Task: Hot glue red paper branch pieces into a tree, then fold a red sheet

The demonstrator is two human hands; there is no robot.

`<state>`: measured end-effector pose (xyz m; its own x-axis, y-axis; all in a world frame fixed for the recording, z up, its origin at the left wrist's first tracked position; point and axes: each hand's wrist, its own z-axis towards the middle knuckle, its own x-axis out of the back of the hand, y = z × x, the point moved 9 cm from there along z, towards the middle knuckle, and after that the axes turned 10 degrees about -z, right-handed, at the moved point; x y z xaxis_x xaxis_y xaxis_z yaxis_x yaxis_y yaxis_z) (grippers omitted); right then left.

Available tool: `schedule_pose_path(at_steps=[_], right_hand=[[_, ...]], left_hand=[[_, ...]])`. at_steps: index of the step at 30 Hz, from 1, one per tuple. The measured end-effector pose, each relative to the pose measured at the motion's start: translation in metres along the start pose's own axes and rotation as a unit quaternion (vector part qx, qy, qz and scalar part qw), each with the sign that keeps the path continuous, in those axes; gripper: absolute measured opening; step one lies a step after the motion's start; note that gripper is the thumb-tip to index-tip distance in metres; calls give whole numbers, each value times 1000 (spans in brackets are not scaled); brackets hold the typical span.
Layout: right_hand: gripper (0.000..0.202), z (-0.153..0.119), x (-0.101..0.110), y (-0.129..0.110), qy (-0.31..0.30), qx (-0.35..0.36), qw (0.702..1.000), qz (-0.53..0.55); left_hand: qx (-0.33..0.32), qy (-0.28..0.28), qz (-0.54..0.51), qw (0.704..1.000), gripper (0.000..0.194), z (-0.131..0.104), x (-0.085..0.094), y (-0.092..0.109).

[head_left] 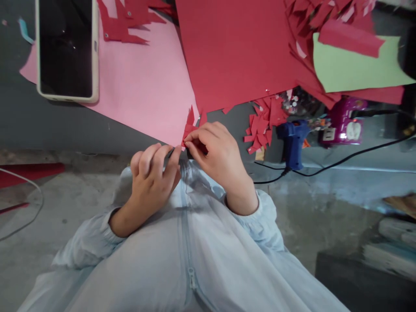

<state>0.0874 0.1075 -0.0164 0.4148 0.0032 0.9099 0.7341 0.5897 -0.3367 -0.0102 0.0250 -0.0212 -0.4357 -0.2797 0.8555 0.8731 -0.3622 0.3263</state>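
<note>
A small red cut piece (189, 125) lies at the near tip of a pink sheet (143, 82), by the table's front edge. My right hand (219, 154) pinches at its right side, thumb and index fingertips together; anything between them is too small to name. My left hand (154, 177) has bent, slightly spread fingers, with its index fingertip against the lower end of the red piece. What lies under the left fingers is hidden. A large red sheet (237, 52) is just beyond the hands.
A phone (65, 47) rests on the pink sheet near red cutouts (125, 21). To the right are red scraps (260, 128), a blue glue gun (293, 143) with a black cable, a purple power block (347, 121) and a green sheet (357, 65).
</note>
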Motion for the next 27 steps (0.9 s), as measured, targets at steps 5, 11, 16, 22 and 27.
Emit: schedule_pose_path(at_steps=[5, 11, 16, 22, 27], right_hand=[[10, 0, 1, 0, 3, 9, 1000, 4], [15, 1, 1, 0, -11, 14, 1000, 7], [18, 2, 5, -6, -3, 17, 1000, -19], [21, 5, 3, -5, -23, 0, 1000, -21], [19, 1, 19, 7, 30, -14, 999, 30]], left_hand=[[2, -4, -2, 1000, 42, 1, -1, -1], [6, -10, -12, 1000, 45, 1, -2, -1], [0, -15, -3, 1000, 43, 3, -1, 1], [-15, -2, 36, 999, 37, 6, 3, 6], [-1, -4, 4, 1000, 44, 4, 1, 3]])
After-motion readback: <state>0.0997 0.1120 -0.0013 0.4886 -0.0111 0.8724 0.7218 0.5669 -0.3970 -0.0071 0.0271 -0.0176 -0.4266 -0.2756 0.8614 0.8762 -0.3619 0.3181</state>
